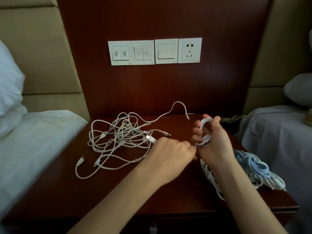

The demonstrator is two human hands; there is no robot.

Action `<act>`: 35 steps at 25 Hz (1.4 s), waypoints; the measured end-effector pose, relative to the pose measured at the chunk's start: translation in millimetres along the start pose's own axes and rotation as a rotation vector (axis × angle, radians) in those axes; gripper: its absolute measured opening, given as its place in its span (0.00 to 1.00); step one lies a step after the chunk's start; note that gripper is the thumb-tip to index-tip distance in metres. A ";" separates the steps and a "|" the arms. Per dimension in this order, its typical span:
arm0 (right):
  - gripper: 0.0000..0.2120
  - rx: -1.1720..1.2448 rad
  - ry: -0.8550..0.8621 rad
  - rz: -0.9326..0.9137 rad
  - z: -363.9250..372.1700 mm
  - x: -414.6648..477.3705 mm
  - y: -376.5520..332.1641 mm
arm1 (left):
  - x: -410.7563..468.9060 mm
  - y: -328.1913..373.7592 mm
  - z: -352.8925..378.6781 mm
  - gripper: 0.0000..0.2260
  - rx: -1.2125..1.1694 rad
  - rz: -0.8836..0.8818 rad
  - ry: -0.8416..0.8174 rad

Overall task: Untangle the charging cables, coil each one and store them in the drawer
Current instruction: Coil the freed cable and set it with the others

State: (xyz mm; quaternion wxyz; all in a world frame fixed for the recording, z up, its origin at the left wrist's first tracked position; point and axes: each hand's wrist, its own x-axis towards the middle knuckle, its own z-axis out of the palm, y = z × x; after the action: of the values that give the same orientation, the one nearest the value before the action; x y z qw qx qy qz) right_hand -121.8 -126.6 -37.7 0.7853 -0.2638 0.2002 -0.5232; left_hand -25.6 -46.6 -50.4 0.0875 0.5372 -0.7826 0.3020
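A loose tangle of white charging cables [118, 139] lies on the dark wooden nightstand [70, 191], left of centre. My right hand [214, 144] holds a coil of white cable [205, 132] wound round its fingers, just above the tabletop. My left hand [170, 154] pinches the end of that cable right beside the coil. Another white cable [209, 176] trails under my right wrist. A bundle of pale blue cable [253, 168] rests at the right edge of the nightstand. The drawer front is barely visible at the bottom edge.
A wall panel with switches [143, 52] and a socket [190, 50] sits above the nightstand. Beds with white sheets [33, 142] flank it on both sides. A dark cord [234, 118] runs off the back right corner.
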 end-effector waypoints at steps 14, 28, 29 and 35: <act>0.16 -0.441 -0.120 0.145 3.8 -8.1 3.2 | 0.6 -10.4 -0.4 0.12 -0.386 -0.152 0.312; 0.26 -0.830 -0.356 0.395 4.5 -19.8 14.9 | -5.4 -46.8 -17.4 0.11 -1.250 -0.469 -0.180; 0.27 -0.827 -0.376 0.391 4.5 -19.2 15.3 | -6.1 -47.2 -18.6 0.11 -1.208 -0.472 -0.150; 0.28 -0.919 -0.426 0.374 4.9 -17.0 11.9 | -7.0 -45.5 -15.2 0.04 -0.665 -0.336 -0.202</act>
State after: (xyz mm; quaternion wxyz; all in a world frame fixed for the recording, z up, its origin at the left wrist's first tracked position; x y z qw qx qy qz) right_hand -116.8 -106.1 -40.7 0.6918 -0.6405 0.2882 -0.1678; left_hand 15.1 -43.4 -24.2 0.2278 0.6273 -0.7436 -0.0410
